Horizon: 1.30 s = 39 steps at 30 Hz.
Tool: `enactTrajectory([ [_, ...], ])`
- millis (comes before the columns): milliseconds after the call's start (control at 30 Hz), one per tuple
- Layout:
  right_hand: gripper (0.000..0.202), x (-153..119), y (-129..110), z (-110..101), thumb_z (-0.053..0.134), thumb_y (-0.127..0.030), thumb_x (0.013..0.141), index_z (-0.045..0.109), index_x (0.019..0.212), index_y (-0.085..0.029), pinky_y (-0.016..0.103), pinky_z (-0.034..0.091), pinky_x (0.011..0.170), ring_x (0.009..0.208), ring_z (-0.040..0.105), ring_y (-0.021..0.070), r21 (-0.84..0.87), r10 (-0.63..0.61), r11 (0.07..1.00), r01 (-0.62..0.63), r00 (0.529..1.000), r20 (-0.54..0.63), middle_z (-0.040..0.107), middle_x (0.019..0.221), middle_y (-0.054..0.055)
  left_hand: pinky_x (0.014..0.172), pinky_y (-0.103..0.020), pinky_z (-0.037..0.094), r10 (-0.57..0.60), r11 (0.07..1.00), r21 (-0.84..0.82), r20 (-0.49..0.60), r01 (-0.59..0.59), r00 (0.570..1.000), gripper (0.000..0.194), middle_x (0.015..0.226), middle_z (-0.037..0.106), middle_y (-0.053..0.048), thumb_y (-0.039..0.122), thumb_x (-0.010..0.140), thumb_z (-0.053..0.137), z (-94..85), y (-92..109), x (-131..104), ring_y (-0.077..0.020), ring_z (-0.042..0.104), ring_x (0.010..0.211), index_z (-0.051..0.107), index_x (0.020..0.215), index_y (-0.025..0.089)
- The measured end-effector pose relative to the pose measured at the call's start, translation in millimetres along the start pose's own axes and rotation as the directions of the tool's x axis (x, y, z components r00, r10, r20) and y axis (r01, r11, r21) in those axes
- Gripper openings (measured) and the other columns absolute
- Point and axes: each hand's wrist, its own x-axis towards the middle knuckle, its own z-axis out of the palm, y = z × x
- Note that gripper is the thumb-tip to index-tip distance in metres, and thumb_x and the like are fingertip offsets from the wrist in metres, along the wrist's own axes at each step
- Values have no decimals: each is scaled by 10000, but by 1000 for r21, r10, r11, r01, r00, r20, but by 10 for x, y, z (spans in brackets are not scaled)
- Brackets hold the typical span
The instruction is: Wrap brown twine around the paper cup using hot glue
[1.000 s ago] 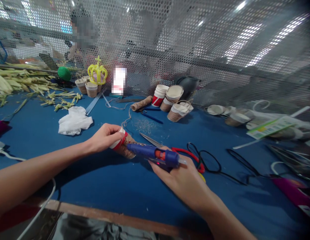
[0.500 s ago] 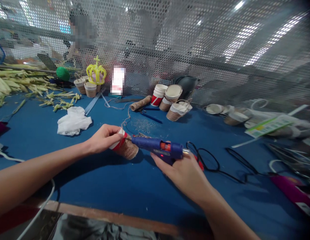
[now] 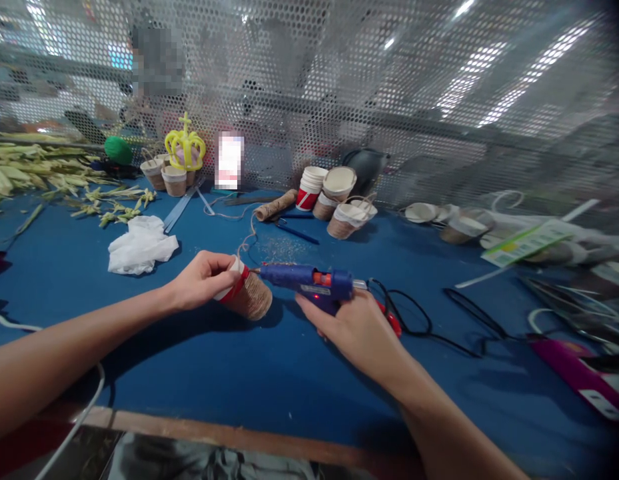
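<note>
My left hand [image 3: 203, 279] grips the rim of a red and white paper cup [image 3: 254, 298], tilted on its side and wrapped in brown twine over its lower part. A loose strand of twine [image 3: 250, 235] runs from the cup toward a twine roll [image 3: 276, 205]. My right hand [image 3: 356, 327] is closed around the handle of a blue glue gun [image 3: 309, 281] with a small red light lit. The nozzle points left and reaches the red band beside the twine; whether it touches is too small to tell.
Twine-wrapped cups [image 3: 345, 219] and stacked red cups [image 3: 310, 188] stand behind. A white cloth [image 3: 142, 245] lies left, near dried husks [image 3: 34, 167]. A black cable [image 3: 414, 331] and a magenta power strip [image 3: 579, 375] are right. Perforated metal [image 3: 289, 87] rises behind the blue table [image 3: 269, 393].
The glue gun has risen slightly, and its nozzle has shifted a little along the cup's red band. The whole view has moved slightly; my left hand still grips the cup.
</note>
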Motion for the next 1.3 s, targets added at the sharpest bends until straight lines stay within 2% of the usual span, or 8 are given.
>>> enactTrajectory([
  [233, 330, 65, -57, -13, 511, -295, 751, 444, 443, -200, 233, 418, 431, 338, 488, 110, 284, 270, 916, -283, 959, 86, 480, 349, -30, 441, -156, 331, 21, 1000, 12, 0, -21, 1000, 188, 519, 472, 27, 280, 669, 499, 6, 2, -1, -59, 407, 478, 524, 574, 119],
  [433, 262, 99, -17, -8, 512, -346, 757, 538, 588, -147, 211, 413, 398, 355, 481, 93, 489, 374, 747, -450, 893, 249, 496, 396, -29, 437, -163, 335, 57, 998, 35, 15, -58, 998, 209, 522, 478, 25, 308, 672, 498, -5, 5, -7, -63, 400, 471, 533, 591, 118],
  [600, 179, 204, 177, -47, 553, -318, 729, 509, 680, -151, 207, 396, 401, 390, 469, 83, 660, 445, 589, -467, 869, 218, 517, 465, -36, 447, -163, 330, 89, 996, 22, 41, -90, 995, 207, 531, 470, 32, 293, 701, 494, -10, -6, -5, -58, 388, 475, 540, 607, 114],
  [733, 186, 329, 482, -61, 565, -330, 717, 517, 683, -154, 223, 412, 459, 477, 504, 94, 476, 617, 683, -554, 787, 32, 568, 581, 2, 490, -173, 357, 100, 995, 1, 74, -101, 992, 208, 590, 516, 15, 290, 729, 491, -24, -39, -6, -70, 428, 521, 573, 675, 107],
  [867, 293, 413, 769, 37, 540, -361, 743, 463, 537, -168, 229, 362, 387, 381, 447, 94, 349, 674, 673, -652, 735, 73, 483, 430, -5, 528, -185, 372, 118, 993, 7, 96, -119, 988, 233, 629, 536, 2, 307, 743, 488, -42, -66, -15, -80, 449, 555, 585, 702, 99],
  [1000, 334, 486, 915, 173, 471, -415, 784, 477, 563, -164, 256, 399, 394, 369, 472, 113, 252, 711, 655, -712, 694, 113, 484, 413, 14, 538, -201, 380, 136, 990, 30, 99, -140, 986, 249, 632, 540, -7, 315, 740, 487, -38, -61, -17, -91, 454, 565, 588, 696, 92],
  [1167, 211, 585, 806, 158, 564, -315, 740, 576, 686, -111, 331, 437, 605, 752, 585, 247, 106, 691, 715, -691, 722, 35, 622, 697, 155, 550, -221, 389, 151, 985, 66, 99, -158, 984, 255, 615, 519, -4, 319, 735, 472, -14, -45, -18, -101, 448, 573, 577, 693, 91],
  [1300, 286, 640, 399, 105, 515, -378, 774, 631, 742, -118, 331, 401, 750, 944, 532, 266, 135, 534, 831, -540, 842, 80, 623, 933, 155, 532, -209, 371, 177, 979, 86, 113, -187, 978, 249, 602, 473, 6, 313, 743, 457, -1, -47, -26, -92, 420, 560, 536, 647, 97],
])
